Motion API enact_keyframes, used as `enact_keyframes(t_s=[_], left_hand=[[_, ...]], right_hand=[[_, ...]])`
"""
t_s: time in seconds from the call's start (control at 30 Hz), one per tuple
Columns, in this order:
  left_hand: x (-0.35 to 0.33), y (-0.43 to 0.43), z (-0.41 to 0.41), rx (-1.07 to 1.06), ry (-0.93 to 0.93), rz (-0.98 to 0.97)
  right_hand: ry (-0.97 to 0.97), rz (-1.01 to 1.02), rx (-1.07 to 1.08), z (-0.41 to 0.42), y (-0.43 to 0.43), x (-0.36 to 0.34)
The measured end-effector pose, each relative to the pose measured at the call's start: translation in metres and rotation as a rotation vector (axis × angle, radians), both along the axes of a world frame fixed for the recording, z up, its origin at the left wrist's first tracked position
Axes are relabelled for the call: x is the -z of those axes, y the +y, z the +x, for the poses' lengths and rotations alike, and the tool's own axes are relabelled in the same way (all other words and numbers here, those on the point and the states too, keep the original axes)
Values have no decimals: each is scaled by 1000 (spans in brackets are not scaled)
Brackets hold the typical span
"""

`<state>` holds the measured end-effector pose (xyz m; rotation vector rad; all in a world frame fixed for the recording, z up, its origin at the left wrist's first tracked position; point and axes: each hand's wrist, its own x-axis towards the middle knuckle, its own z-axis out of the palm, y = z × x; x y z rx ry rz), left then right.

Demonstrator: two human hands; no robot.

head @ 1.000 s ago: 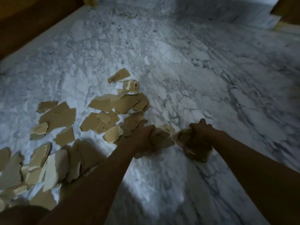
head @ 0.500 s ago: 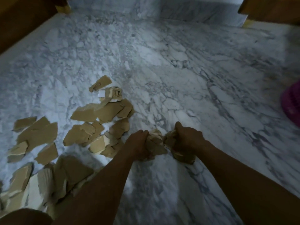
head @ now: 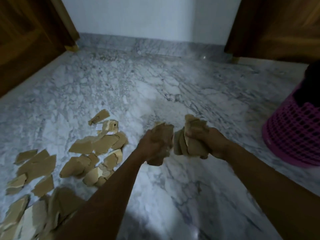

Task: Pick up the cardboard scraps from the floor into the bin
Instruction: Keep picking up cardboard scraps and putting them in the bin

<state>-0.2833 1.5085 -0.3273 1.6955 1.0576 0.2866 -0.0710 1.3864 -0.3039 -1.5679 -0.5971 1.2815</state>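
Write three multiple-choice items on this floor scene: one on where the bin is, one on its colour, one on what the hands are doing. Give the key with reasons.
1. Where does the bin stand?
A. at the right edge of the view
B. among the loose scraps on the left
C. against the far wall, centre

2. What colour is the bin's mesh wall?
A. green
B. pink-purple
C. white

3. What state are the hands in?
A. both open and empty
B. only one holds cardboard
C. each is closed on a bunch of cardboard

Key:
1 A, it sits right of the right hand, cut by the frame.
2 B, the perforated wall is pink-purple.
3 C, the left hand and the right each clench crumpled scraps, while loose scraps lie on the floor.
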Motion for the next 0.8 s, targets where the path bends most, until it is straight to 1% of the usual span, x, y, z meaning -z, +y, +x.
enact_keyframes(t_s=[0.1, 0.17, 0.23, 0.3, 0.37, 0.43, 0.53, 0.67, 0.73, 0.8], left_hand=[[-70, -1, 67, 75, -185, 8], [-118, -10, 103, 29, -241, -23], [-171, -29, 147, 1, -260, -45], [-192, -33, 170, 1, -240, -33], [-226, -52, 210, 58, -223, 2], [-250, -71, 252, 146, -245, 49], [-275, -93, 317, 206, -264, 69], [-273, -121, 405, 266, -257, 4], [-265, -135, 441, 314, -209, -27], [-254, -147, 471, 354, -149, -45]], right_hand=[[106, 108, 70, 28, 7, -61], [158, 173, 123, 54, 3, -99], [162, 197, 171, 91, -16, -144], [158, 201, 185, 105, -17, -161], [136, 248, 253, 136, -37, -190], [89, 255, 324, 171, -57, -211], [72, 281, 362, 230, -92, -233], [52, 363, 356, 307, -139, -236], [-20, 356, 363, 341, -158, -224], [-74, 242, 461, 373, -173, -203]])
